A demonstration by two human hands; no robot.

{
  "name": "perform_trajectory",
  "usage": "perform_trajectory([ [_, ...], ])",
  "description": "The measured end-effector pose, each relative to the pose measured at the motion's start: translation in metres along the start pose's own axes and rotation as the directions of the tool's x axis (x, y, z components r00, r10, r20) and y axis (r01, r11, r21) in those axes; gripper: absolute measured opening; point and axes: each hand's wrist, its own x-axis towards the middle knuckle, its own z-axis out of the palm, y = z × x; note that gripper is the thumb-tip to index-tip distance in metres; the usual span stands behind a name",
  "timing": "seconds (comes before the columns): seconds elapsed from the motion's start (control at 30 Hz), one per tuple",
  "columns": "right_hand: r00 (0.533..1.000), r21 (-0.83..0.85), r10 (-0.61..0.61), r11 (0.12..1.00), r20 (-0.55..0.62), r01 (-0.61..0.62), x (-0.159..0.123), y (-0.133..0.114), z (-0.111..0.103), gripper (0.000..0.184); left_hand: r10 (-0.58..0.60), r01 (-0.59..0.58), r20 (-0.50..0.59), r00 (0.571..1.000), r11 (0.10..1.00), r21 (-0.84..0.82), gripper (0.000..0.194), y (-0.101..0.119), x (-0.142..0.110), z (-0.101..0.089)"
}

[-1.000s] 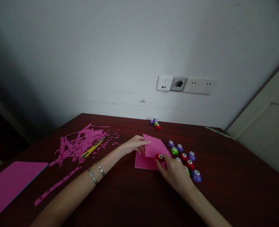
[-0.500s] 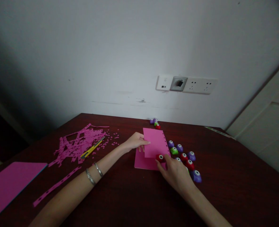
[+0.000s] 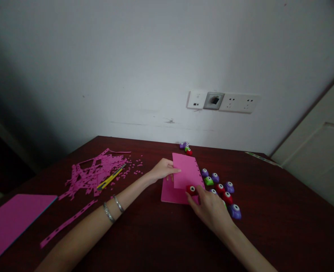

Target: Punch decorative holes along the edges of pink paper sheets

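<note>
My left hand (image 3: 163,169) pinches the left edge of a pink paper sheet (image 3: 187,170), thumb on top. Small punched holes run down that sheet's right edge. Beneath it lies a pink paper stack (image 3: 172,195) on the table. My right hand (image 3: 212,206) grips a red craft punch (image 3: 191,189) with a white top, at the sheet's lower right corner; whether the paper is inside its slot I cannot tell. Just right of the paper stand several more punches, among them a green one (image 3: 209,181), a red one (image 3: 227,198) and a purple one (image 3: 235,211); my right hand partly covers some.
A heap of pink paper strips (image 3: 99,172) lies on the left, with tiny cut-outs scattered beside it. On it rests a yellow utility knife (image 3: 111,178). A large pink sheet (image 3: 16,219) is at the left edge. Small punches (image 3: 186,147) stand near the wall.
The held pink sheet has shifted very slightly to the right with my left hand. My right hand and the red punch stay almost in place.
</note>
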Motion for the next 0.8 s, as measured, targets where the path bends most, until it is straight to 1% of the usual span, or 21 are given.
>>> perform_trajectory([
  [0.23, 1.000, 0.017, -0.025, 1.000, -0.011, 0.025, 0.0015, 0.0017, -0.0027, 0.024, -0.010, 0.010, 0.014, 1.000, 1.000, 0.011, 0.025, -0.0023, 0.0014, -0.0016],
  [0.47, 1.000, 0.004, 0.002, 1.000, -0.004, -0.002, 0.0018, 0.0026, -0.0048, 0.024, -0.003, 0.003, -0.002, 1.000, 0.999, -0.041, 0.029, -0.0040, 0.0017, 0.0006],
  [0.63, 0.999, 0.004, 0.028, 1.000, 0.020, -0.028, 0.0025, 0.0032, -0.0054, 0.025, -0.028, 0.027, -0.018, 0.999, 0.999, -0.033, 0.023, -0.0058, 0.0026, 0.0016],
  [0.8, 0.999, 0.052, -0.030, 0.998, 0.021, 0.029, 0.0016, 0.0031, -0.0027, 0.022, -0.016, 0.012, -0.055, 0.998, 0.998, -0.061, 0.025, -0.0079, 0.0056, -0.0014],
])
